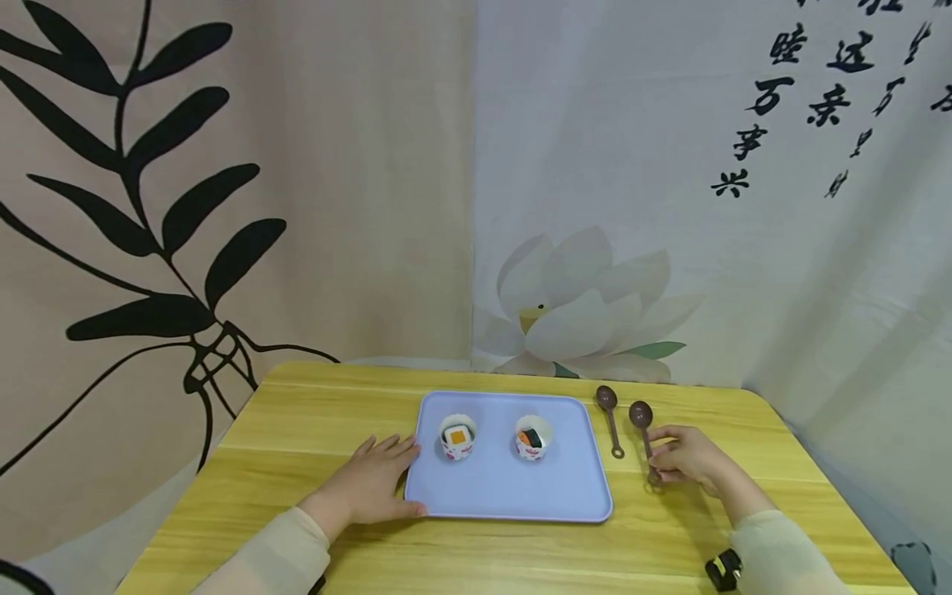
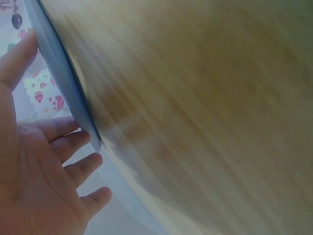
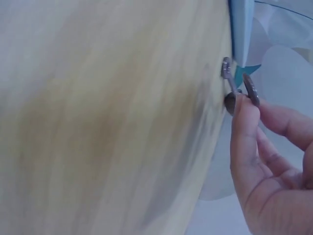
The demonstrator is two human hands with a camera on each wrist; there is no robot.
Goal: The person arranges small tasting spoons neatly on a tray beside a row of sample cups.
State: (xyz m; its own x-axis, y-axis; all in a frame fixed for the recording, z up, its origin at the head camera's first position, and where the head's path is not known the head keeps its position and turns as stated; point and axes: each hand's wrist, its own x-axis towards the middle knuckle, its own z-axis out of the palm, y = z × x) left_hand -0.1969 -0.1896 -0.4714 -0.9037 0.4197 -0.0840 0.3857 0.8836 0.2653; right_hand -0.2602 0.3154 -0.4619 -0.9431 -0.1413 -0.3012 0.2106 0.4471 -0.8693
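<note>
A lavender tray [image 1: 513, 496] lies on the table, with my left hand [image 1: 374, 486] at its left side. That hand's fingers touch the left edge and its thumb lies by the front corner; the left wrist view shows the fingers [image 2: 80, 169] extended against the rim. Two small patterned paper cups stand on the tray: the left cup [image 1: 457, 451] holds a white-and-orange sushi-like piece, the right cup [image 1: 531, 452] a dark-and-orange one. My right hand [image 1: 693, 459] pinches the handle of a brown spoon [image 1: 641, 415] between thumb and fingers. Left of it lies another brown spoon [image 1: 606, 399].
The wooden table [image 1: 483, 562] reaches back to a patterned curtain [image 1: 372, 207]. Near the right sleeve a small black-and-yellow object [image 1: 723, 570] shows at the wrist. Both spoons are right of the tray.
</note>
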